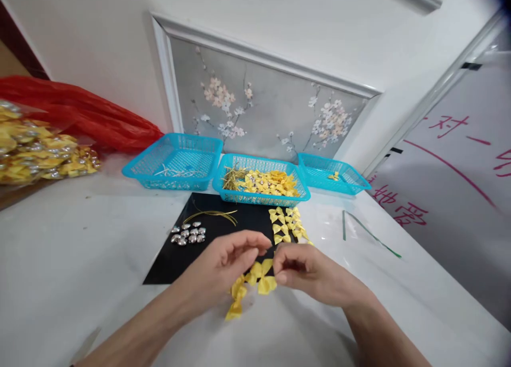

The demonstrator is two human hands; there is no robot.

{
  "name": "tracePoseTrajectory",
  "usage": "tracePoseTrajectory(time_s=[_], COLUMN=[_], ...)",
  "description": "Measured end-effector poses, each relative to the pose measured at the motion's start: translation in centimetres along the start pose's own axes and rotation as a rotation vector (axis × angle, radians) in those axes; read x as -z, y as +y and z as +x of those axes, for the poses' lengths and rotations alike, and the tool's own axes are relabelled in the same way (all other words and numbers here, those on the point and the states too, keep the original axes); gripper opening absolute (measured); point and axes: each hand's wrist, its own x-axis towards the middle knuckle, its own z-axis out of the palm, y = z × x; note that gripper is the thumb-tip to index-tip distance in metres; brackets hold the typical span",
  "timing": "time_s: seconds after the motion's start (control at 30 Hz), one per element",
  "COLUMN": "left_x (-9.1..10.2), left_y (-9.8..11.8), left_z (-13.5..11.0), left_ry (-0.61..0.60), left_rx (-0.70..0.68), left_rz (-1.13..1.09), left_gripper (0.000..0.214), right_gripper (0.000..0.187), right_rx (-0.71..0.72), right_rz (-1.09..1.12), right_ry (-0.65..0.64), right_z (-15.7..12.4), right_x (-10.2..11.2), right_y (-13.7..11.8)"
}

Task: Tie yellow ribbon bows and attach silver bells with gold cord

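Observation:
My left hand (233, 258) is curled, thumb and index fingertip a little apart, over a cluster of yellow ribbon bows (238, 295) that seems to hang from its fingers. Beside it, my right hand (305, 268) has its fingers pinched together at the edge of a yellow bow (263, 277); whatever is in the pinch is too small to make out. Both hands are above the near edge of a black mat (217, 239). On the mat lie several silver heart-shaped beads (189, 233) to the left, gold twist ties (211, 214) and rows of yellow bows (281, 224) to the right.
Behind the mat stands a blue basket (261, 199) of bows and gold ties. A left basket (171, 182) holds white strips; a right basket (351, 183) holds one small yellow piece. Green strips (373, 234) lie right. A bag of finished-looking pieces (43, 149) and red plastic (91, 111) sit left.

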Motion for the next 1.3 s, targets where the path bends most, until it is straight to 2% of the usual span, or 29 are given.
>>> tracePoseTrajectory(time_s=[0.07, 0.13, 0.2, 0.3, 0.4, 0.5, 0.57, 0.63, 0.7, 0.77, 0.9, 0.97, 1.07, 1.17, 1.3], left_x=[-0.1, -0.2, -0.3, -0.2, -0.1, 0.1, 0.1, 0.0, -0.2, -0.3, -0.4, -0.3, -0.1, 0.0, 0.0], left_y=[0.6, 1.0, 0.9, 0.0, -0.8, -1.2, -1.3, -1.4, -1.4, -1.4, -1.0, -0.7, -0.6, -0.7, -1.0], left_z=[-0.3, -0.5, -0.6, -0.2, 0.2, 0.5, 0.6, 0.6, 0.6, 0.6, 0.6, 0.5, 0.4, 0.4, 0.3], left_ry=[-0.113, -0.16, -0.145, -0.074, 0.021, 0.097, 0.151, 0.178, 0.147, 0.09, 0.067, 0.094, 0.069, 0.008, 0.012], left_rx=[-0.003, -0.008, -0.023, -0.019, 0.013, 0.045, 0.004, -0.069, -0.064, 0.01, 0.126, 0.13, 0.097, 0.069, 0.042], left_rz=[-0.014, -0.07, -0.126, -0.119, -0.072, -0.018, 0.07, 0.168, 0.206, 0.161, -0.054, -0.096, -0.032, 0.028, 0.105], left_gripper=[0.023, 0.025, 0.026, 0.023, 0.013, 0.014, 0.014, 0.015, 0.017, 0.019, 0.034, 0.035, 0.024, 0.012, 0.009], right_gripper=[0.021, 0.027, 0.031, 0.033, 0.032, 0.027, 0.02, 0.013, 0.008, 0.005, 0.008, 0.011, 0.012, 0.008, 0.008], right_rx=[0.01, 0.018, 0.002, -0.054, -0.073, 0.011, 0.1, 0.158, 0.166, 0.151, 0.12, 0.108, 0.103, 0.105, 0.123], right_rz=[0.282, 0.537, 0.717, 0.839, 0.746, 0.421, 0.215, 0.09, 0.024, 0.027, 0.199, 0.254, 0.272, 0.196, -0.059], right_ry=[0.04, 0.07, 0.075, 0.034, 0.034, 0.235, 0.381, 0.44, 0.433, 0.416, 0.386, 0.369, 0.328, 0.327, 0.356], right_z=[0.2, 0.5, 0.9, 1.4, 1.6, 1.7, 1.7, 1.7, 1.8, 1.8, 1.8, 1.7, 1.6, 1.6, 1.5], right_x=[0.2, 0.0, -0.4, -1.3, -1.7, -1.7, -1.7, -1.8, -2.0, -2.2, -2.0, -1.8, -1.6, -1.6, -1.6], right_y=[0.3, 0.6, 0.9, 1.0, 0.9, 0.6, 0.3, 0.0, 0.0, 0.1, 0.1, -0.1, -0.3, -0.2, 0.0])
